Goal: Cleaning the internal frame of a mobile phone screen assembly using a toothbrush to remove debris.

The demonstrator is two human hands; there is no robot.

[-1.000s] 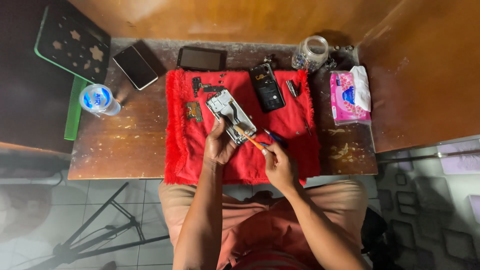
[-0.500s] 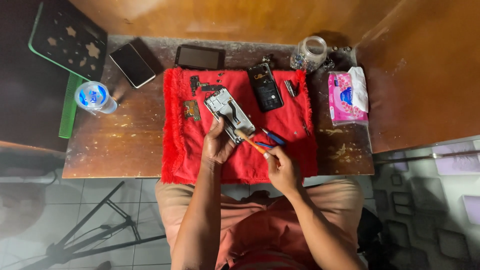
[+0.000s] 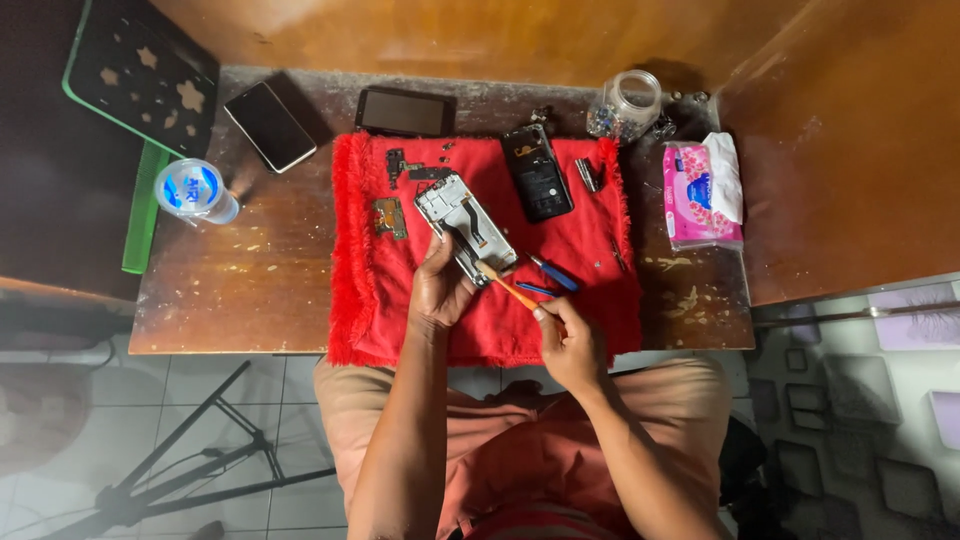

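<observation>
The right hand [image 3: 568, 340] is closed around the handle of an orange-shafted tool [image 3: 508, 287], apparently a small screwdriver, whose tip rests on the near end of the opened phone frame [image 3: 465, 227]. The left hand [image 3: 438, 290] grips that same near end from the left, fingers curled over its edge to pin it against the red towel [image 3: 590, 250].

Taking the frame as landmark: just to its right lie two blue-handled tools [image 3: 548, 276], and farther right a black back cover [image 3: 537, 172] with a small metal part beside it. To its left sits a small circuit board [image 3: 389, 217], with dark loose pieces above it. Beyond the towel's far edge lie a dark phone [image 3: 404, 110] and, farther left, another phone [image 3: 269, 126]; a glass jar [image 3: 626, 103] and a pink tissue pack [image 3: 700, 180] stand off to the right.

Judging by this, disassembly looks well advanced: cover off, board and several small parts already out. The frame still carries components.
</observation>
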